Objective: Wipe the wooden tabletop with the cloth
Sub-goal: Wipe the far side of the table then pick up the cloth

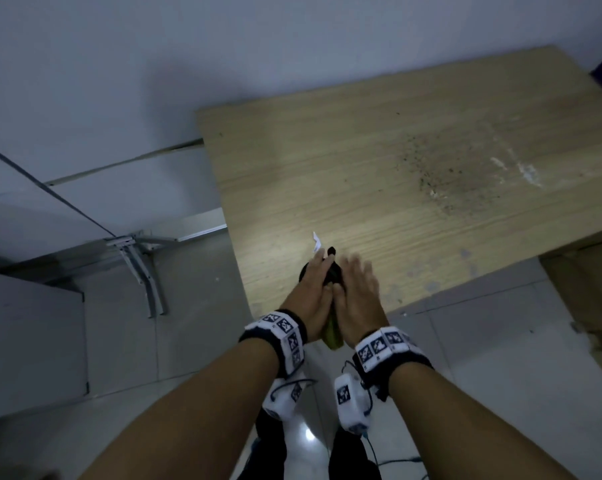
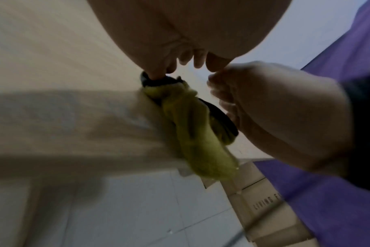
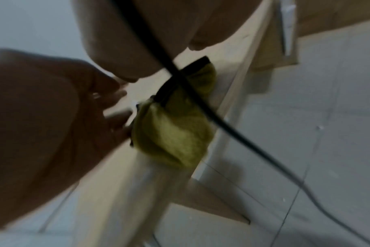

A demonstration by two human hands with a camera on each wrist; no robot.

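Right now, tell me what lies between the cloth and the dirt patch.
Bare wood. In the head view the tabletop lies open from the cloth, bunched between both hands at the near edge, to the dirt patch; only a white tag pokes up beside it.

Crumb-strewn wooden tabletop [image 1: 344, 161], bunched cloth [image 1: 333, 336]

Dim light is cast over pale floor tiles [image 1: 195, 341] and a plain grey-white wall [image 1: 119, 64]. A folded metal frame [image 1: 143, 268] is seen near the wall. Cardboard boxes [image 1: 590, 292] are stacked beside the bench [image 1: 327, 168].
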